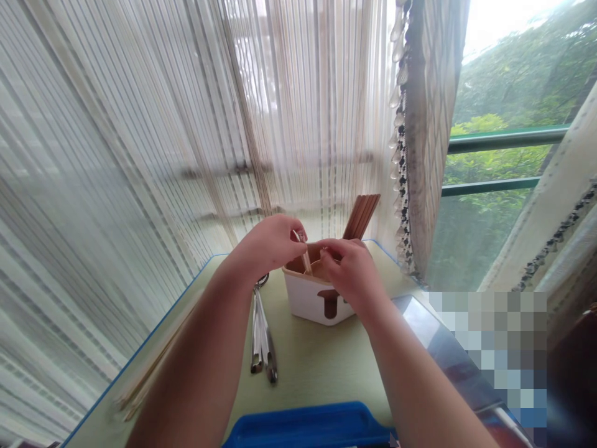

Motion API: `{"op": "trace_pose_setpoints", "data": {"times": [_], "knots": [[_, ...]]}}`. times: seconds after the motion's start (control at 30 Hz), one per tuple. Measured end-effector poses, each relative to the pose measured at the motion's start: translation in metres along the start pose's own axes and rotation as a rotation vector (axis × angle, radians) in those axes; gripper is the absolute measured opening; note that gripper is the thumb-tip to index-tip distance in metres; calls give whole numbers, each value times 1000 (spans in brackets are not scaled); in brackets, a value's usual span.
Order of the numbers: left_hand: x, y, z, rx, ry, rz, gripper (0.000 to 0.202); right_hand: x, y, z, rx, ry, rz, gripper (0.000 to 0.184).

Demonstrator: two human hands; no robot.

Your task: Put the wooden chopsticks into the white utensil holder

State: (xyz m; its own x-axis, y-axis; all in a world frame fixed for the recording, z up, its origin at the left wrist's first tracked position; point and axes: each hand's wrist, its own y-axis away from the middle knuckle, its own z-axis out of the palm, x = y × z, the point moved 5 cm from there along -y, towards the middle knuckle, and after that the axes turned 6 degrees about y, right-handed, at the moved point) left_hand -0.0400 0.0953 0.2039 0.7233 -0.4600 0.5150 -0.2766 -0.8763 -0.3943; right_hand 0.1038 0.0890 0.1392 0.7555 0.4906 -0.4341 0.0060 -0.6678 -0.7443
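A white utensil holder [305, 300] with a brown inside and a cut-out in its front stands on the table. Over its left compartment, my left hand [276, 241] has its fingers closed on a thin shiny handle [305, 256] that slants down into the holder. My right hand [349, 269] bends over the holder's right front rim, thumb and fingertips pinched together; whatever lies between them is too small to name. Behind that hand, a bundle of brown chopsticks [362, 214] leans out of the holder. Left of the holder lie several metal utensils [262, 336], their heads partly hidden by my left wrist.
Long thin wooden sticks [156, 367] lie along the table's left side, partly behind my left forearm. A blue tray [303, 426] sits at the near edge. Dark glossy flat things [429, 333] lie on the right. A sheer curtain [289, 124] hangs behind the table [308, 367].
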Motion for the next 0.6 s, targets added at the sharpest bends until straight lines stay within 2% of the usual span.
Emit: {"op": "trace_pose_setpoints", "data": {"times": [0.17,0.27,0.37,0.47,0.53,0.6], "knots": [[-6,0,-1,13,-29,-13,19,3,-1,2,22,4,19,26],[-4,0,-7,93,-49,-10,29,2,-2,2,50,23,7,28],[5,6,-22,251,-54,-8,38,-7,0,-6,178,32,-91,30],[7,24,-45,494,-16,-27,46,-21,6,-11,279,7,-237,33],[-2,44,-55,654,2,-67,46,-30,12,-11,292,-20,-339,34],[-21,67,-54,771,3,-118,42,-39,20,-8,287,-66,-453,34]]}}
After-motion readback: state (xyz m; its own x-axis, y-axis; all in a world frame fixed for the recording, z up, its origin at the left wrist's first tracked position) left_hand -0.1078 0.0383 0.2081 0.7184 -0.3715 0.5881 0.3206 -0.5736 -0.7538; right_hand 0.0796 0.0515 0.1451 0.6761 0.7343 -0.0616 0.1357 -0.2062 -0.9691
